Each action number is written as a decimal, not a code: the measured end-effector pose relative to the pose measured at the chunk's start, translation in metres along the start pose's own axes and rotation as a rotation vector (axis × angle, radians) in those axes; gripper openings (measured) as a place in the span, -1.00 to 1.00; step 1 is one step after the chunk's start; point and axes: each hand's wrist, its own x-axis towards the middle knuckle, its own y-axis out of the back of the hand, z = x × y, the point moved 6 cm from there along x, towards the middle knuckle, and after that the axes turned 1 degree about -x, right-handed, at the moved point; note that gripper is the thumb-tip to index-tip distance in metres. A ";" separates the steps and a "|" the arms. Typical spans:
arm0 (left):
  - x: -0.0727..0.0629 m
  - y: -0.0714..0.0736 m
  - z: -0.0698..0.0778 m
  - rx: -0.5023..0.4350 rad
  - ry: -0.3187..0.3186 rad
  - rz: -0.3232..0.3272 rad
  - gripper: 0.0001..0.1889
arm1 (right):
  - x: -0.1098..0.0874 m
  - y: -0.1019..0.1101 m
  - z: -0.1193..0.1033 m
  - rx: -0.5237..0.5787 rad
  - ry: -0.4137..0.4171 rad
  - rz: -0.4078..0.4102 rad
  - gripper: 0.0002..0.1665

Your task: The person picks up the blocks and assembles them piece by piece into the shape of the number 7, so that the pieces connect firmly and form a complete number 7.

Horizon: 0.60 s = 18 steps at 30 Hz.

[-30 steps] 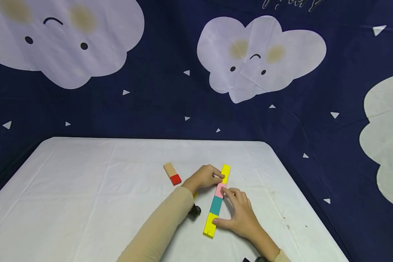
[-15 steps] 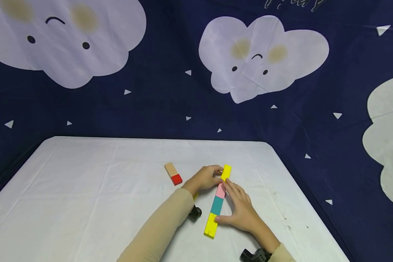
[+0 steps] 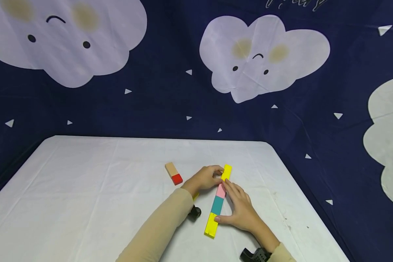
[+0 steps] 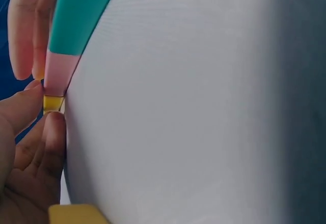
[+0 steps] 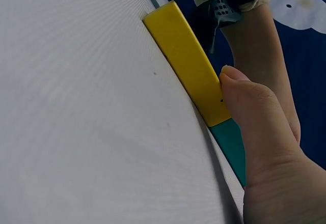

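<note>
A straight row of blocks lies on the white-covered table: a far yellow block (image 3: 227, 171), a pink block (image 3: 221, 191), a teal block (image 3: 217, 206) and a near yellow block (image 3: 211, 226). My left hand (image 3: 203, 179) pinches the far yellow block near its joint with the pink one. In the left wrist view, thumb and fingertips meet around that yellow end (image 4: 53, 103). Along the row's right side rests my right hand (image 3: 240, 209), fingers fairly straight. Its fingertips touch around the pink-yellow joint, and its thumb (image 5: 247, 99) presses the near yellow block's edge.
Left of the row, a tan block (image 3: 171, 169) touches a red block (image 3: 177, 179) end to end. Part of another yellow piece (image 3: 195, 196) shows beside my left sleeve. Black wrist devices (image 3: 256, 255) sit on both wrists. A dark blue cloud-printed cloth (image 3: 163, 105) hangs behind the table.
My right hand's fingertips have slid forward along the row from the pink block toward the far yellow block. Its thumb stays by the near yellow block, and the left hand stays almost still.
</note>
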 end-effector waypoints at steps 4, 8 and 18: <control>-0.006 0.003 0.003 -0.003 0.016 -0.013 -0.49 | 0.000 0.001 -0.001 0.005 -0.001 0.004 0.45; -0.016 0.009 0.007 0.011 -0.006 -0.019 -0.46 | 0.000 0.001 -0.002 -0.001 0.001 0.006 0.46; -0.046 0.021 0.000 -0.012 -0.062 -0.057 -0.40 | 0.000 0.003 0.000 0.005 -0.005 0.023 0.48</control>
